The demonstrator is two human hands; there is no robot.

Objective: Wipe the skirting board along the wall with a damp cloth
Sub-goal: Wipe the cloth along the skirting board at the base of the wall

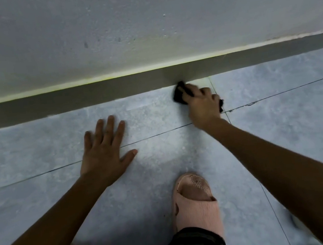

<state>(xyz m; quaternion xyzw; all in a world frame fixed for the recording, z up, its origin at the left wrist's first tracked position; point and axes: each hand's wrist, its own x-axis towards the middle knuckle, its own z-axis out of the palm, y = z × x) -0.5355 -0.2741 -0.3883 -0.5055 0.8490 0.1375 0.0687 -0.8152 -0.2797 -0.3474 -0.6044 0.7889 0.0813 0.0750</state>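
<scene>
From the head view, you're mid-wipe: your right hand (202,104) has a dark cloth (180,93) bunched up in its grip, fingers clenched around it, and the front edge of the cloth is pressed against the bottom of the grey skirting board (90,96), right where it meets the floor (36,152). How far along? Honestly hard to say, since the board looks about the same shade on both sides of the cloth, so I can't tell which stretch is already clean. My guess is there's plenty left, because the board runs off both edges of the frame. Pose-wise, your right arm reaches forward and slightly inward, wrist low, knuckles up, hand resting near a tile joint. Your left hand (106,148) holds nothing; it lies flat on the floor with fingers spread, well apart from the board, and looks like it's propping you up while you crouch. One pink slipper (194,198) sits between your arms, toes pointing at the wall (142,21).
</scene>
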